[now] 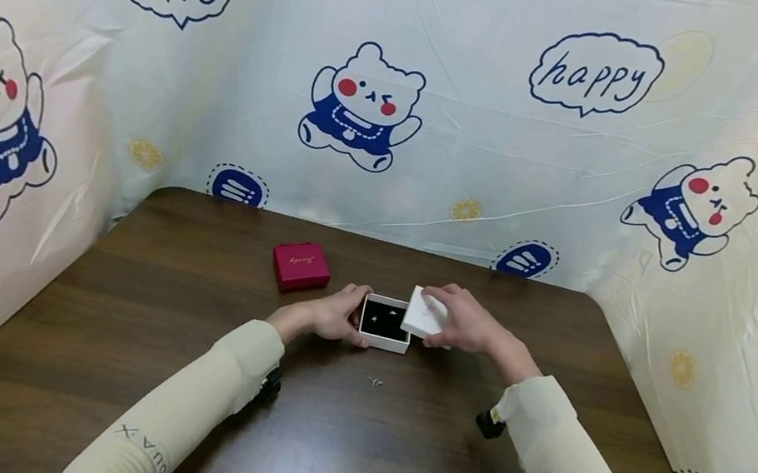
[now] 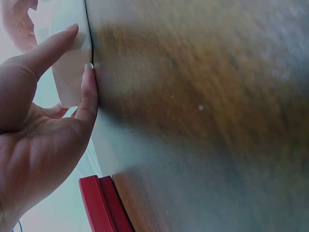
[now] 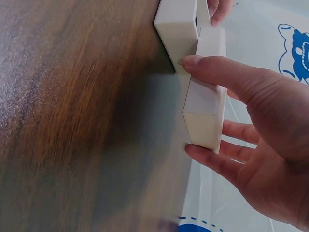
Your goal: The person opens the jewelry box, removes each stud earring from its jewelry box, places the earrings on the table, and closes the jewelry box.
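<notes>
A small white jewelry box base [image 1: 383, 344] sits on the table with its black lining [image 1: 380, 325] showing. Two tiny shiny star-like pieces [image 1: 393, 312] lie on that lining. My left hand [image 1: 337, 314] grips the base at its left end, thumb along the front wall in the left wrist view. In my right hand [image 1: 469, 322] is the white lid [image 1: 424, 315], held by its edges between thumb and fingers. The lid is tilted and overlaps the right end of the base. Nearer me on the wood lies a small silvery piece [image 1: 375, 381], too small to make out.
A dark red box [image 1: 301, 266] with gold lettering stands to the left of the white box, beyond my left hand. The brown wooden table [image 1: 341, 450] is bordered at the back and sides by a printed cloth [image 1: 471, 143].
</notes>
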A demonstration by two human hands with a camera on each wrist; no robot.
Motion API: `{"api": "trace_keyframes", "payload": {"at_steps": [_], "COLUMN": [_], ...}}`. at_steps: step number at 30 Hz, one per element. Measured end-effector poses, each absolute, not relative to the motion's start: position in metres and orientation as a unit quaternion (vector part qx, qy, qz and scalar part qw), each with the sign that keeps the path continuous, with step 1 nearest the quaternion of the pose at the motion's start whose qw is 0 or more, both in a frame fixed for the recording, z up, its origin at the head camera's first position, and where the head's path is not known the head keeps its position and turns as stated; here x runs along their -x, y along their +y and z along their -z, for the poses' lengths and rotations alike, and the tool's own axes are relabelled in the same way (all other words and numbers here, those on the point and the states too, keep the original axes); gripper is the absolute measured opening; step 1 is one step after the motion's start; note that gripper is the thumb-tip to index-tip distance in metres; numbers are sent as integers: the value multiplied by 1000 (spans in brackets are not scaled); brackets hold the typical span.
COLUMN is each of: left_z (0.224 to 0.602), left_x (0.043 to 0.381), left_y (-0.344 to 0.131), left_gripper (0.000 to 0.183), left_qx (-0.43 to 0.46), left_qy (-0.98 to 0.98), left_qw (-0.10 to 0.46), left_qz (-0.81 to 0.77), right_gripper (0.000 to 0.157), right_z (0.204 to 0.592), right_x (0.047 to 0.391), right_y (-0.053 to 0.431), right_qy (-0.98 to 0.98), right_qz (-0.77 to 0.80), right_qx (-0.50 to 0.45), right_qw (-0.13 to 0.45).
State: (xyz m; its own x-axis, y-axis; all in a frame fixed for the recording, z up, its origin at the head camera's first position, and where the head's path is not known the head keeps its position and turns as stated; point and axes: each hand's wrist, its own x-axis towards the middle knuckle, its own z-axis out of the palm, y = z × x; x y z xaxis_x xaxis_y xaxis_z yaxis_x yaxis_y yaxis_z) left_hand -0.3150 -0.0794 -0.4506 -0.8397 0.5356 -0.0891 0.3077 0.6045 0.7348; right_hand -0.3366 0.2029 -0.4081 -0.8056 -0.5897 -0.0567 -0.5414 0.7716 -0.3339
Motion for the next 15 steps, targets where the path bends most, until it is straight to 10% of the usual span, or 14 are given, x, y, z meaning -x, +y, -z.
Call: {"api": "trace_keyframes", "payload": {"at_steps": [15], "left_z": [449], "left_x": [313], "left_y": [-79], "left_gripper": [89], "left_qx": [-239], "left_qy": [883], "left_qw": [153], "left_qz": [-374], "right_gripper": [84], "right_z": [408], "right_x": [335], "right_y": [213], "right_qy": [953], "right_qz": [112], "right_qx": [279], "right_qw": [39]}}
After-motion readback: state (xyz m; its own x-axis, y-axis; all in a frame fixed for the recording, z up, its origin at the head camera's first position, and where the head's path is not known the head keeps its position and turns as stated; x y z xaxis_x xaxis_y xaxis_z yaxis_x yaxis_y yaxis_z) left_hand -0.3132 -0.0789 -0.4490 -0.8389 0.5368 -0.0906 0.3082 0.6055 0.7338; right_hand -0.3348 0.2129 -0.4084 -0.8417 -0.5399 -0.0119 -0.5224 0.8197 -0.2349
